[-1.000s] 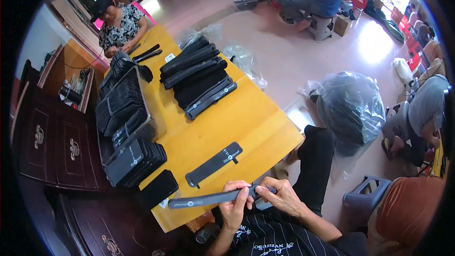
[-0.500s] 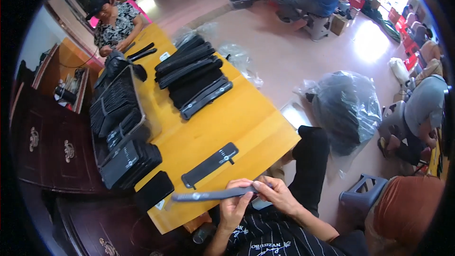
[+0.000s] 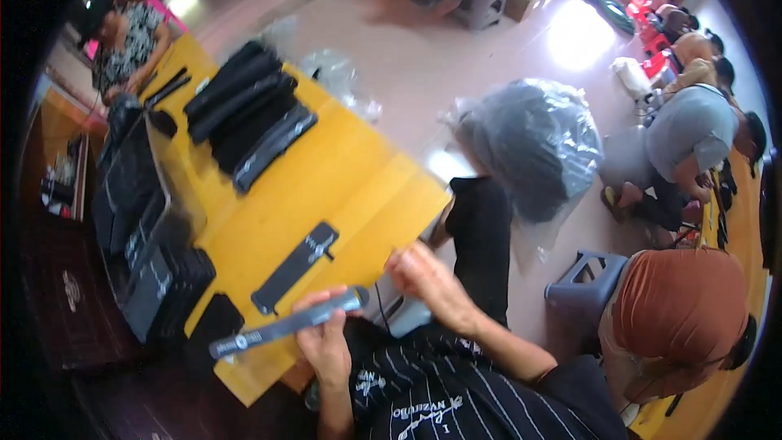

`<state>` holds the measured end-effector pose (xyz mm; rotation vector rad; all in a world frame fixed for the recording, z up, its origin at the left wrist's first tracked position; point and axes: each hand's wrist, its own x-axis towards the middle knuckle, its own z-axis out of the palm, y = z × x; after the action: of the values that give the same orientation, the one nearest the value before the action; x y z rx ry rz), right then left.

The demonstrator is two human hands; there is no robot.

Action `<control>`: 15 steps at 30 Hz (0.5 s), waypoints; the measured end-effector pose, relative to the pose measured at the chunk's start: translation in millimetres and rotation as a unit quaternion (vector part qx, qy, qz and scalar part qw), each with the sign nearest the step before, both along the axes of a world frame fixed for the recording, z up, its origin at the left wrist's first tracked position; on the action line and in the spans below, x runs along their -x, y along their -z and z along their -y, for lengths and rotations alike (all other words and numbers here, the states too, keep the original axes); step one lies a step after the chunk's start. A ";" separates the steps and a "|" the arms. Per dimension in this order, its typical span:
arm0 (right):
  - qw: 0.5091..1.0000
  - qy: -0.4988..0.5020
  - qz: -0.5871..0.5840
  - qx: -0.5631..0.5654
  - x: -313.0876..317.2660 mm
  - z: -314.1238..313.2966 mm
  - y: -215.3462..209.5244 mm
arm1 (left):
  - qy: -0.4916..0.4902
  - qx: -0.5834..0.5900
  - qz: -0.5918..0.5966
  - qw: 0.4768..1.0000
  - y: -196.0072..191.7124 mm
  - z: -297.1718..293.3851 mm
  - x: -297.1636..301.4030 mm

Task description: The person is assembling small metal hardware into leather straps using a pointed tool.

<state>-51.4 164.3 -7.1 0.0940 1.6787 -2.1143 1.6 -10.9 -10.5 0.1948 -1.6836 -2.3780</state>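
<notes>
Presently: a grey strip gripped by the left hand, with the right hand apart from it

At the far left stands a dark wooden cabinet, beside a co-worker in a patterned top at the table's far end. Next, a bin of dark pieces and a stack of dark flat pieces border the yellow table. The grey strip slants over the table's near end, its marked left end lower; the left thumb and fingers close around it near its right end. Behind that hand a dark panel lies flat, a small tab at its side; farther back rests a pile of black pieces. The blurred right fingers bunch together near the table's edge; whether they hold anything cannot be told. Rightward, on the floor, sit a filled plastic bag and a grey-blue stool.
</notes>
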 end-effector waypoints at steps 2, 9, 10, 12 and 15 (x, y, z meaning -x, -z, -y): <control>0.999 0.008 -0.032 -0.042 3.4 -5.1 -22.4 | -0.025 -0.032 -0.021 0.999 -8.3 1.6 9.3; 0.938 -0.045 -0.293 -0.178 -13.1 0.4 -38.2 | -0.032 -0.058 -0.050 0.997 -13.4 -1.7 19.4; 0.931 -0.063 -0.300 -0.197 -13.3 -0.6 -42.8 | -0.031 -0.057 -0.048 0.997 -12.4 -3.5 19.0; 0.926 -0.066 -0.305 -0.215 -14.4 2.9 -40.0 | -0.024 -0.036 -0.036 0.998 -12.7 -6.9 17.4; 0.910 -0.055 -0.324 -0.253 -14.1 6.4 -37.1 | -0.012 -0.013 -0.028 0.999 -9.0 -10.3 15.2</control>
<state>-37.3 157.9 30.0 -0.5981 2.5107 -1.6612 -13.6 -0.7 -1.5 0.1507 -1.6167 -2.3675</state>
